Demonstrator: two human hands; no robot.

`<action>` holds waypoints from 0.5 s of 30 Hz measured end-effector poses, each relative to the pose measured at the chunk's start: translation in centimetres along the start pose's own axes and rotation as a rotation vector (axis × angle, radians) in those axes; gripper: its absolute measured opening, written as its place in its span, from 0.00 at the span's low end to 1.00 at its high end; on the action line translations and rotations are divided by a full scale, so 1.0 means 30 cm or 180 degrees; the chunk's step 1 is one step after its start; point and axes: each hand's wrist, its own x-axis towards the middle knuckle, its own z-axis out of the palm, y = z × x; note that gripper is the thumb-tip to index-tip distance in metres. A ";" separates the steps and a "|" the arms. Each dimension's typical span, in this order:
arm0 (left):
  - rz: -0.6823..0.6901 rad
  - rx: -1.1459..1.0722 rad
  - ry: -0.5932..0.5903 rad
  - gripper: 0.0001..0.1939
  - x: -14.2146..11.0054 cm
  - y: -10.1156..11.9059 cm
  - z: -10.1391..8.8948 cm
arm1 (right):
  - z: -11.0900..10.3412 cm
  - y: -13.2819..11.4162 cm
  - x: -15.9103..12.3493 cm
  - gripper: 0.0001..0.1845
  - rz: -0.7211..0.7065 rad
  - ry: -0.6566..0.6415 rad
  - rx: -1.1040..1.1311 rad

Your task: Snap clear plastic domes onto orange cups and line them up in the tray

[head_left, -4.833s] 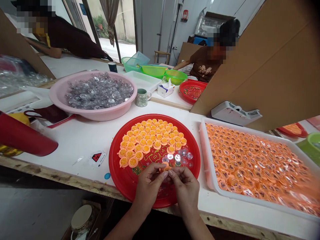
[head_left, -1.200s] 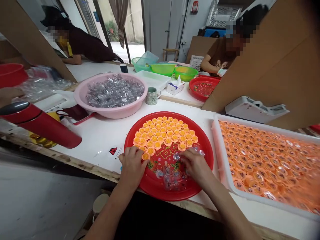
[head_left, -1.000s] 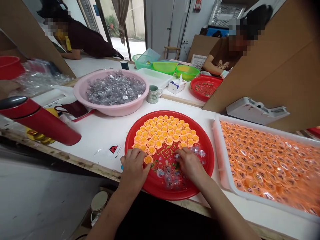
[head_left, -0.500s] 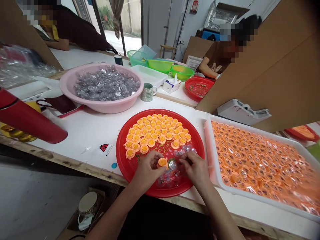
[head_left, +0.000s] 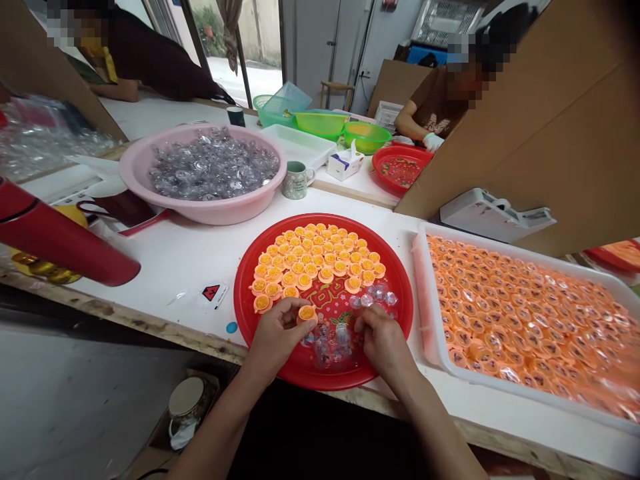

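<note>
My left hand [head_left: 274,339] pinches a small orange toy cup [head_left: 307,313] between thumb and fingers, its round yellow-orange face turned up. My right hand [head_left: 386,341] is closed, fingertips pressed together over the right side of the red round tray [head_left: 242,267]; whatever is in them is hidden. Between my hands lies a loose heap of small clear plastic domes [head_left: 330,348], and a few more clear domes [head_left: 385,295] sit past my right fingertips. Many similar orange cups [head_left: 310,253] cover the tray's far half, their faces upward.
To the right stands a white bin [head_left: 431,320] full of orange pieces under clear caps. A pink basin [head_left: 200,213] of clear plastic pieces, a mug [head_left: 295,181] and a red flask [head_left: 65,233] stand beyond and left. Across a cardboard divider [head_left: 540,133] a gloved co-worker's hand [head_left: 433,141] shows.
My left hand has moved left with the orange cup, away from the clear domes. My right hand stays near the same spot, fingers more curled. The co-worker's gloved hand has come into view.
</note>
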 end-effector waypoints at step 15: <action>0.0283 0.0081 0.0785 0.14 0.004 0.018 -0.066 | 0.171 -0.247 0.026 0.12 -0.0931 -0.0309 -0.0068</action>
